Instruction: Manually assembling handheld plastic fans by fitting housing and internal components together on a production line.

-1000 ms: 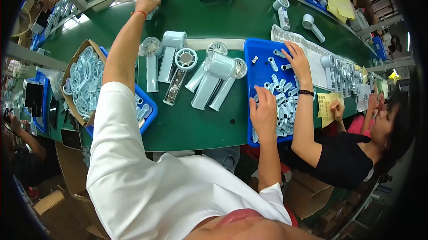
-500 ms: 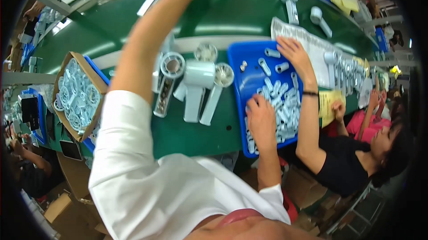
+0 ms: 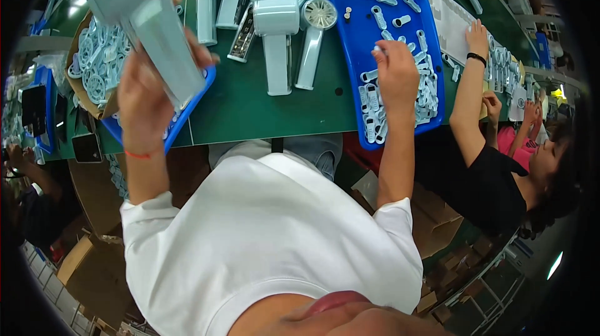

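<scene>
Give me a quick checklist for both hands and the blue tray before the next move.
1. Fan secure: ok, the left hand grips it by the handle.
2. Fan's far side: cannot tell, it faces away.
3. Right hand over the blue tray: ok.
4. What the right fingertips hold: cannot tell, only something pale shows there.
5. Other fans spaced apart: not ok, several crowd together.
6. Co-worker's hand clear of the tray: ok, it is beyond the right edge.
</scene>
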`<state>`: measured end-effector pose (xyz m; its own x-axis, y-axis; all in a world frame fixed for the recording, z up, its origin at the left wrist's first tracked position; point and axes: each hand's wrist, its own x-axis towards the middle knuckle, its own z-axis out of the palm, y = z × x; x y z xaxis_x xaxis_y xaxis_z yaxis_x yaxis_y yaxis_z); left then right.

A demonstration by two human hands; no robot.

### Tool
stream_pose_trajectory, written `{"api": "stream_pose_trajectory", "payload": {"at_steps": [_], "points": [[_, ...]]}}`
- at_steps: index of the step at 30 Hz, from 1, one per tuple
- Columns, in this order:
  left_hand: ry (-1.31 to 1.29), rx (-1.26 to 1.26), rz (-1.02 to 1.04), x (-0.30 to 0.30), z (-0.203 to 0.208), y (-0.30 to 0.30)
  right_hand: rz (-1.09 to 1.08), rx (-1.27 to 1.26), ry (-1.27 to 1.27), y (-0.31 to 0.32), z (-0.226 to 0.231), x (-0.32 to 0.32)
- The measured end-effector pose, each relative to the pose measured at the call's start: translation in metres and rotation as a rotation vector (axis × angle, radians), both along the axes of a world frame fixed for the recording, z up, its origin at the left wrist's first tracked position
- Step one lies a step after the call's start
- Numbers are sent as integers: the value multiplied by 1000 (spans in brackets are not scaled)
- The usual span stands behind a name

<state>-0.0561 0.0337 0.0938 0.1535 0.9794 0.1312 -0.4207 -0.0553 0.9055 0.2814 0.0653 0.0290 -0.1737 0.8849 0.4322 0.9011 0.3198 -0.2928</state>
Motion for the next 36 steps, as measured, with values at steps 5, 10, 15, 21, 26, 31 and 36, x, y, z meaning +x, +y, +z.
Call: {"api": "stream_pose_trajectory", "payload": {"at_steps": [5,10,15,21,26,31,36], "points": [[-254,-222,-52,24,-57,-97,240,-535,942,-58,22,-46],[89,-443,-107,38,-76,-108,224,-858,1100,-82,-18,-71],[59,-446,-98,47,-81,-97,300,-309,695,-99,-42,-75],[-3,-434,-24,44,-89,-91,308,-180,305,-111,-42,-76],[-34,-438,-40,42,-95,-96,121,-273,109,-110,-22,-91],[19,-410,-84,40,-89,-93,328,-392,23,-102,-3,-88],[75,-336,-75,48,-92,-92,269,-722,916,-103,14,-111]]}}
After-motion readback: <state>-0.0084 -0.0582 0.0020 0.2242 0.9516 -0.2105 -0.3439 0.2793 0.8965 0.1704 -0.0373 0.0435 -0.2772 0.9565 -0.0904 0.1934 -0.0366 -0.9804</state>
